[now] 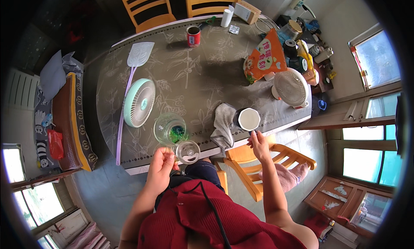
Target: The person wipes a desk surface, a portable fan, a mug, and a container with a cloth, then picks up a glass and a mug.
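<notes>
My left hand (163, 161) grips the handle of a clear glass cup or lid-like glass piece (188, 152) at the table's near edge. Just beyond it stands a clear glass vessel (169, 129) with green and blue bits in it. With my right hand (258, 144) I hold the dark handle of an octagonal mug (249, 119), pale inside. Whether the mug rests on the table I cannot tell. A grey cloth (223, 126) lies left of the mug, close to the table edge.
A mint-rimmed fan (139, 102) and a fly swatter (140, 54) lie at left. Farther back stand a red can (193, 36), an orange snack bag (266, 56) and a white fan (291, 87). Wooden chairs (247, 171) flank the patterned table (207, 77).
</notes>
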The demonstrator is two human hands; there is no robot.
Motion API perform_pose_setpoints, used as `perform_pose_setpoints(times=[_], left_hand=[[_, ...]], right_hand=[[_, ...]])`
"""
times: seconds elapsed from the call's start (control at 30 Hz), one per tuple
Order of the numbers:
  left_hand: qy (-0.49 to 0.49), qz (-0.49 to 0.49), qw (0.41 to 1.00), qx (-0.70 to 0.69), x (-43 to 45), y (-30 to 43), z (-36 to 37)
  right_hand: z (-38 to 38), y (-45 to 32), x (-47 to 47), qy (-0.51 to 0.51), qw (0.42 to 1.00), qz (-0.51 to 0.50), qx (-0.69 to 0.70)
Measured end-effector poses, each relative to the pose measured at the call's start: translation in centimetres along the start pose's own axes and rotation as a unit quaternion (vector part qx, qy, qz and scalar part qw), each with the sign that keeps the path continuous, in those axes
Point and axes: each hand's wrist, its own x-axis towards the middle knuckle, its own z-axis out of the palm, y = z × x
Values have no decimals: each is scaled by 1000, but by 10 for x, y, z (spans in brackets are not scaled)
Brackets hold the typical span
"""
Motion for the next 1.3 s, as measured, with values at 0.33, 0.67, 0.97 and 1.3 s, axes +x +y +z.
perform_pose_setpoints(times=[0.33,0.67,0.97,1.3], left_hand=[[93,46,995,-9,-177,6,-164],[403,66,912,-47,-413,-32,-334],[650,105,727,-195,-567,-88,-410],[854,118,440,-253,-722,-133,-420]], right_hand=[[226,-121,-136,-245,950,-128,-146],[479,-195,-315,-456,806,-285,-247],[699,-214,-469,-635,608,-377,-293],[891,-174,-717,-803,243,-481,-254]])
